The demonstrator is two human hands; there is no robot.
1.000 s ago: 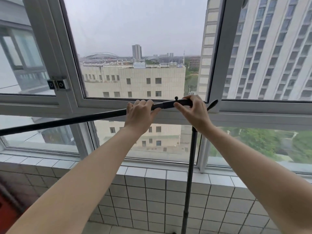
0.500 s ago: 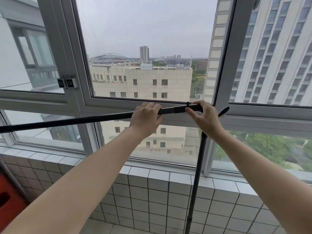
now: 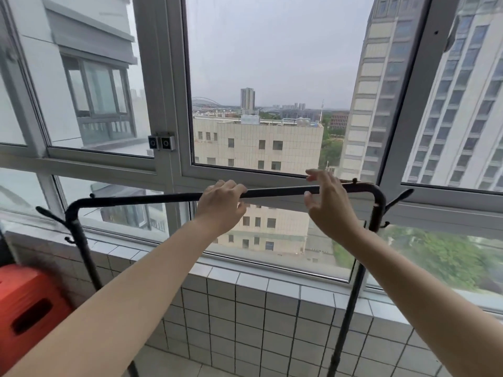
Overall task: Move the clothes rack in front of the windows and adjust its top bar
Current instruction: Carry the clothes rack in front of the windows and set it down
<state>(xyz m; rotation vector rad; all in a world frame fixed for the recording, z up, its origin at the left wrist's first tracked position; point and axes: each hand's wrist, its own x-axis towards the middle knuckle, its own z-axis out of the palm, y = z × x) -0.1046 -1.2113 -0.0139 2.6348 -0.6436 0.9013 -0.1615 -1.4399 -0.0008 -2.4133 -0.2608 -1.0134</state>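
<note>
A black metal clothes rack stands right in front of the windows (image 3: 272,77). Its top bar (image 3: 277,191) runs nearly level between a left upright (image 3: 84,246) and a right upright (image 3: 351,300), both with small side hooks. My left hand (image 3: 221,205) is wrapped over the middle of the top bar, fingers curled around it. My right hand (image 3: 328,205) hovers at the bar near its right corner, fingers spread, thumb below and fingertips above, not closed on it.
A tiled low wall (image 3: 258,308) with a white sill runs under the windows, close behind the rack. A red plastic stool (image 3: 27,311) sits at the far left by the left upright. A window latch (image 3: 162,142) is on the frame.
My view has pulled back and both rack corners now show. My right hand has let go of the bar's right end and opened. My left hand keeps its grip.
</note>
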